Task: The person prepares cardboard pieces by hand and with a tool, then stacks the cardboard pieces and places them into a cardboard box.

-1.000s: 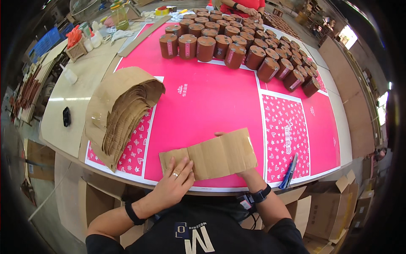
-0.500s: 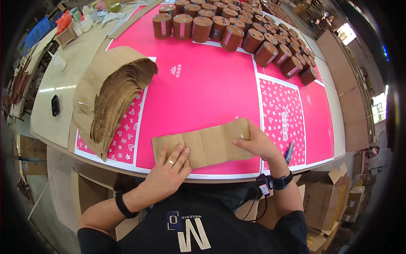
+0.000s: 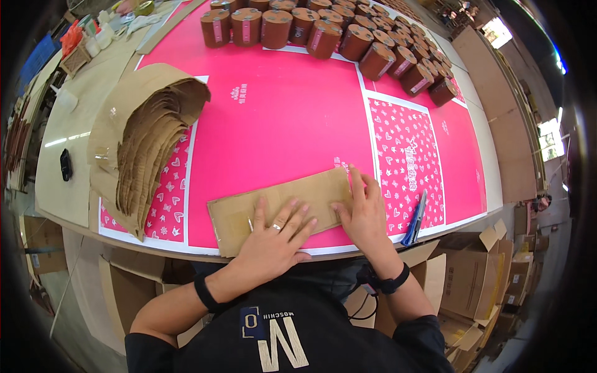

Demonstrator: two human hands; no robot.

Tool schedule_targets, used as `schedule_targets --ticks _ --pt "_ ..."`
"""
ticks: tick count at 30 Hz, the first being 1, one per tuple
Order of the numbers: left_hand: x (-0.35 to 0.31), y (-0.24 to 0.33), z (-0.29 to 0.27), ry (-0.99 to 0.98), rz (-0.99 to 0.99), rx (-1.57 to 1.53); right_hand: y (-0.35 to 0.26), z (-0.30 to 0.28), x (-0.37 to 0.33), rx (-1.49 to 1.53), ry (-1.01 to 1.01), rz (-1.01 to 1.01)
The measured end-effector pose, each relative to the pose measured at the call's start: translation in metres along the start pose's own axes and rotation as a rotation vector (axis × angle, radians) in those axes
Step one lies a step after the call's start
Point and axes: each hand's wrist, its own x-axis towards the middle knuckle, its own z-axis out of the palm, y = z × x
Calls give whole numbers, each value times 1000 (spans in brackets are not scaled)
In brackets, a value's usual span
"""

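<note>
A long brown strip of cardboard (image 3: 311,189) lies slanted near the table's front edge, its right end farther from me. My left hand (image 3: 270,239) rests flat on its lower middle, fingers spread, with a ring on one finger. At the right end, my right hand (image 3: 364,211) has its thumb on the top face and its fingers along the short edge. A thick stack of curved cardboard pieces (image 3: 146,140) stands to the left. Right of my right hand lies a blue-handled cutter knife (image 3: 415,224).
Bright pink printed sheets (image 3: 273,124) cover the tabletop. Many brown cylindrical boxes (image 3: 275,29) stand in rows at the back. A black object (image 3: 66,165) and a white bottle (image 3: 64,99) are on the far left. Opened cartons (image 3: 466,273) sit below the table at right.
My left hand has moved from the strip's left part toward its middle. My right hand has shifted along the right end, fingers now straighter. The whole view has slid slightly, uncovering the cutter knife.
</note>
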Motion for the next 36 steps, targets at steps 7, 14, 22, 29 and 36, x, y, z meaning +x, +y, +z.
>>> schedule_targets --ticks 7,14,22,29,36 --pt "27 13 -8 39 -123 -78 20 -2 -24 -22 -78 -444" --pt "41 9 4 61 -197 -121 30 -7 -14 186 -115 -443" --pt "40 5 7 194 -56 55 29 -10 -14 317 -72 -425" --pt "51 -3 -13 249 5 52 41 -4 -8 348 124 -444" --pt "56 -2 -24 224 21 117 34 -6 2 404 251 -496"
